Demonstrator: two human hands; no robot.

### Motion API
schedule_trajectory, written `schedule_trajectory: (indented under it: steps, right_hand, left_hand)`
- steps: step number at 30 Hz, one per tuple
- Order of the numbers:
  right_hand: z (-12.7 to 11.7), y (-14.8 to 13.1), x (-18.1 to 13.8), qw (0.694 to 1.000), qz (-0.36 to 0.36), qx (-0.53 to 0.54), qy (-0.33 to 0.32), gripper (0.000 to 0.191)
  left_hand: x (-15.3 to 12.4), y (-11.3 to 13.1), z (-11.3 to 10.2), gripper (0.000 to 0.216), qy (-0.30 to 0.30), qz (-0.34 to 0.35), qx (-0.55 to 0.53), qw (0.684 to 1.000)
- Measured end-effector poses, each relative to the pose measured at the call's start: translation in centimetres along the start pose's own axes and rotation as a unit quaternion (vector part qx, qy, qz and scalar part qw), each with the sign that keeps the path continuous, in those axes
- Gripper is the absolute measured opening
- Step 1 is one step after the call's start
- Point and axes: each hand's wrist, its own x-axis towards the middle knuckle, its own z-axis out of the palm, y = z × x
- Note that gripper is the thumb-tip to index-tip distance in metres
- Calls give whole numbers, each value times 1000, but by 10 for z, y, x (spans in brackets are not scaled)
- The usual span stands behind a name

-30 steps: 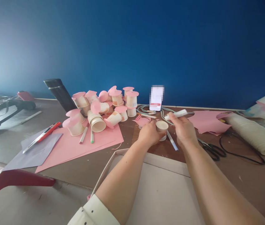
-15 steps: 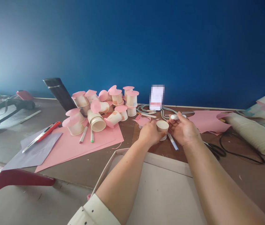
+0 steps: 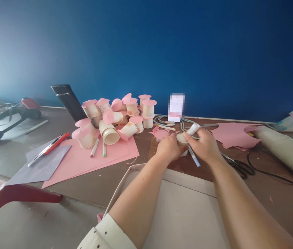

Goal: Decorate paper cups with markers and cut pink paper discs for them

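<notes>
My left hand (image 3: 170,148) is closed round a small white paper cup (image 3: 182,139), held upright with its opening towards me. My right hand (image 3: 206,144) pinches a small white tube (image 3: 193,129), which looks like a glue tube, tilted over the cup's rim. Its tip is hidden, so whether it touches the cup I cannot tell. A white marker with a blue end (image 3: 194,157) lies on the table just below the hands. Pink paper scraps (image 3: 159,134) lie beyond my left hand.
Several paper cups with pink discs (image 3: 129,129) are heaped left of centre on pink sheets (image 3: 115,154). A red cutter (image 3: 55,143) rests on grey paper. To the right lie black scissors (image 3: 241,167), cut pink paper (image 3: 233,135) and a cup stack (image 3: 283,148). A shallow box (image 3: 182,214) is nearest me.
My right hand has turned over and brought the white tube left, to the cup's rim. My left hand still holds the cup. The whole view has shifted slightly.
</notes>
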Motion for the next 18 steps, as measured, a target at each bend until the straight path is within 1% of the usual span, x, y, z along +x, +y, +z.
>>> schedule_trajectory:
  steps: [2, 4, 6, 10, 12, 14, 16, 18]
  right_hand:
    - [2, 3, 1, 995, -48, -85, 17, 30]
    - [2, 4, 2, 990, -63, -117, 36, 28]
    - [0, 3, 2, 993, -58, -100, 32, 27]
    - [-10, -4, 0, 997, -44, -14, -57, 23]
    - [-11, -5, 0, 995, -45, 23, -85, 22]
    - [-6, -3, 1, 995, -53, 39, -74, 23]
    - [1, 2, 3, 997, -57, 31, -30, 25]
    - [7, 5, 5, 999, -46, 4, 16, 28]
  left_hand:
    - [0, 0, 0, 62, -2, -3, 0, 1000]
    - [0, 0, 0, 62, -3, -3, 2, 1000]
    - [0, 0, 0, 62, -2, -3, 3, 1000]
    - [0, 0, -1, 62, -6, -7, 1, 1000]
    - [0, 1, -1, 61, -8, -7, -1, 1000]
    - [-1, 1, -2, 60, -7, -7, -6, 1000]
    - [-1, 1, -2, 60, -4, -6, -9, 1000]
    - [-1, 1, -1, 62, -1, -5, -9, 1000]
